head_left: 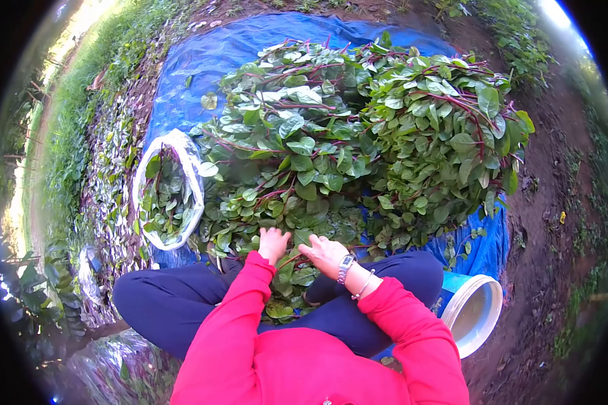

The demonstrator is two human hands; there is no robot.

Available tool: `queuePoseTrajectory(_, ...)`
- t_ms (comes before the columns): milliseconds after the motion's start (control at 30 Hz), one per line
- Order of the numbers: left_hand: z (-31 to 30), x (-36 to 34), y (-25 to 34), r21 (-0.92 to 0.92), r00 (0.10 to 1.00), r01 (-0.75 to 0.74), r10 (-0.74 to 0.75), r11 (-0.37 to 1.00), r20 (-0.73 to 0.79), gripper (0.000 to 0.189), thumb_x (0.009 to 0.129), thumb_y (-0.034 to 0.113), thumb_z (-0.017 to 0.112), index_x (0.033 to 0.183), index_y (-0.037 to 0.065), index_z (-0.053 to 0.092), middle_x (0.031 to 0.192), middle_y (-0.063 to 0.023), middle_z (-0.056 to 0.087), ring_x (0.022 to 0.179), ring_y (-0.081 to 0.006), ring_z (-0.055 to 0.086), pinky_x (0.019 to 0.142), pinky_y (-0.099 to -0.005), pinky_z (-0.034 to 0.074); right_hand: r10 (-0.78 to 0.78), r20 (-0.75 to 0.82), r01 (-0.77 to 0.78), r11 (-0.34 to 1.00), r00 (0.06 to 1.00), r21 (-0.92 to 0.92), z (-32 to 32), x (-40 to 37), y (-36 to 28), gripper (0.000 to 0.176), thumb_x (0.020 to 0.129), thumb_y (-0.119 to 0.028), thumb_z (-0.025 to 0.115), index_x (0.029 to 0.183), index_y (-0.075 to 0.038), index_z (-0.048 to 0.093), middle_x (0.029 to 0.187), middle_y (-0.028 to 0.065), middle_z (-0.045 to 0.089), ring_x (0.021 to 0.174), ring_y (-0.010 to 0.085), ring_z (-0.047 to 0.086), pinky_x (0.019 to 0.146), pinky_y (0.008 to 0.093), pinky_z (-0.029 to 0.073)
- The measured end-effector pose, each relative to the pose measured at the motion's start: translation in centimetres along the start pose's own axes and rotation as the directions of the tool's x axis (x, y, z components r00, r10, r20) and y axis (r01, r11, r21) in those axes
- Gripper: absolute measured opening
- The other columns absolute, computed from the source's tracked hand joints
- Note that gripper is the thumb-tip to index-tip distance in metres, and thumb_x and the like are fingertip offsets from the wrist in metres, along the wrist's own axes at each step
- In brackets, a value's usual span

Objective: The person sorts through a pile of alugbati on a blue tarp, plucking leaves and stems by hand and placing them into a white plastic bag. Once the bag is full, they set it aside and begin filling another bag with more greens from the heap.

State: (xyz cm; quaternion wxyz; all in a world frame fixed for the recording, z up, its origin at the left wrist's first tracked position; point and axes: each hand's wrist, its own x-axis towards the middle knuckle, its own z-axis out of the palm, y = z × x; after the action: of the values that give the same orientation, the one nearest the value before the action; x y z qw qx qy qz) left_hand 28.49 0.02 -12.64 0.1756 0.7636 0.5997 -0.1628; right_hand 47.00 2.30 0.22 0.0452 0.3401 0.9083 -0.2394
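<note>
My left hand [273,244] is at the near edge of a broad heap of leafy greens [304,145] with reddish stems. Its fingers are curled down into the leaves, and their tips are hidden. Just to the right, my right hand [325,255], with a watch and a bracelet on the wrist, bends over a reddish stem [292,258] that runs between the two hands. Whether either hand grips a stem cannot be made out. More leaves lie in my lap below the hands.
A blue tarp [203,61] lies under the greens. At the left stands an open clear plastic bag [199,179] with leaves inside. A taller pile [439,135] rises at the right. A white-rimmed bucket [496,304] lies tilted beside my right knee.
</note>
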Motion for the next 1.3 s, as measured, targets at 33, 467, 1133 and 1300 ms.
queuePoseTrajectory(33, 1.1, -0.2, 0.1, -0.051, 0.998, 0.065, -0.063, 0.997, 0.027, 0.027, 0.078, 0.019, 0.052, 0.105, 0.019, 0.056, 0.094, -0.0079, 0.060, 0.089, -0.0247, 0.058, 0.081, -0.0501, 0.037, 0.038, -0.022, -0.038, 0.999, 0.999, 0.000, 0.2, 0.0, 0.2, 0.021, 0.075, -0.009, 0.053, 0.096, -0.011, 0.052, 0.089, 0.0116, 0.048, 0.084, 0.0271, 0.058, 0.059, 0.0360, 0.053)
queuePoseTrajectory(467, -12.8, 0.0, 1.3, -0.723, 0.948, -0.316, 0.175, 0.614, -0.266, 0.026, 0.071, 0.008, 0.058, 0.097, 0.004, 0.056, 0.092, -0.0151, 0.060, 0.087, -0.0307, 0.059, 0.076, -0.0351, 0.046, 0.156, -0.367, -0.174, 0.985, 0.917, -0.015, -2.2, 1.0, 0.9, 0.042, 0.070, -0.005, 0.055, 0.109, -0.017, 0.046, 0.109, 0.0115, 0.044, 0.086, 0.0273, 0.055, 0.057, 0.0342, 0.052)
queuePoseTrajectory(1133, -10.4, 0.0, -7.0, -0.299, 0.890, 0.429, -0.456, 0.853, -0.023, 0.035, 0.082, 0.016, 0.035, 0.114, 0.014, 0.049, 0.085, -0.0173, 0.064, 0.082, -0.0351, 0.062, 0.070, -0.0476, 0.047, 0.239, -0.035, -0.241, 0.946, 0.970, -0.219, 0.2, 0.1, 0.7, 0.012, 0.079, -0.016, 0.050, 0.085, -0.008, 0.057, 0.088, 0.0090, 0.055, 0.092, 0.0250, 0.054, 0.083, 0.0459, 0.040)
queuePoseTrajectory(1300, -9.8, -4.8, -12.6, -0.116, 0.783, 0.621, -0.606, 0.775, 0.143, 0.043, 0.079, 0.023, 0.050, 0.121, 0.020, 0.050, 0.112, -0.0137, 0.056, 0.103, -0.0307, 0.055, 0.087, -0.0514, 0.040, 0.194, 0.022, -0.194, 0.981, 0.981, -0.029, 0.0, 0.1, 0.3, 0.015, 0.080, -0.014, 0.048, 0.093, -0.008, 0.050, 0.088, 0.0104, 0.052, 0.084, 0.0265, 0.057, 0.067, 0.0390, 0.050)
